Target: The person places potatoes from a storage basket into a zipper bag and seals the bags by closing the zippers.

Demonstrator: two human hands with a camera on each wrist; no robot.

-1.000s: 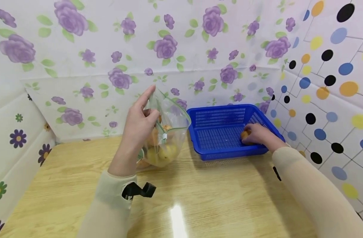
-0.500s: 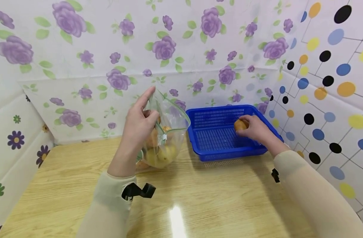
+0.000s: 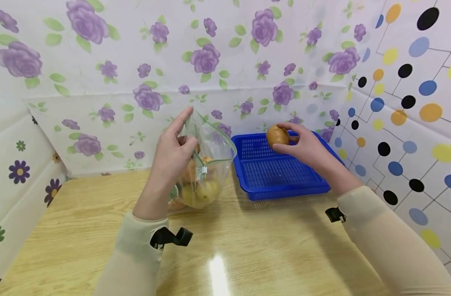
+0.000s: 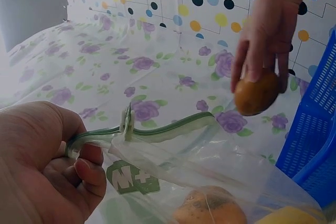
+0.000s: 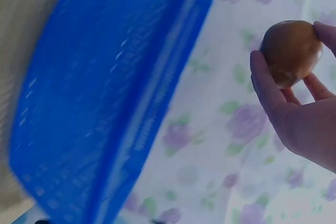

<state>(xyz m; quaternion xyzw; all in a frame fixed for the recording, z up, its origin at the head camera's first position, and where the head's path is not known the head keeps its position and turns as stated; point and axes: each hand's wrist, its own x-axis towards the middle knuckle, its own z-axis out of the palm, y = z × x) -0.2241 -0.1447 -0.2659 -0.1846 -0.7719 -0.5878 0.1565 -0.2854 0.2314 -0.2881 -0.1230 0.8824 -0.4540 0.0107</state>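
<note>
My right hand [image 3: 308,148] grips a round, glossy orange-brown fruit [image 3: 276,137] between thumb and fingers, raised over the far part of the blue plastic basket [image 3: 284,192]. The right wrist view shows the same fruit [image 5: 292,51] held at the fingertips. My left hand [image 3: 172,154] holds the green zip edge of a clear zip bag [image 3: 225,166], keeping its mouth apart; its index finger points up along the rim. Inside the bag lie yellow fruits [image 3: 206,192] and orange ones [image 4: 210,208], partly hidden by the hand and the plastic. A slider [image 4: 126,121] sits on the zip.
The basket stands right of the bag on a wood-grain table [image 3: 262,246], its mesh bottom in view. A flowered sheet [image 3: 110,82] hangs behind, and a dotted sheet [image 3: 406,135] closes off the right side. Black wrist mounts [image 3: 171,237] are strapped to both sleeves.
My right hand has lifted the orange-brown fruit from the basket's right side and carried it up and left toward the bag. My left hand and the bag have stayed in place.
</note>
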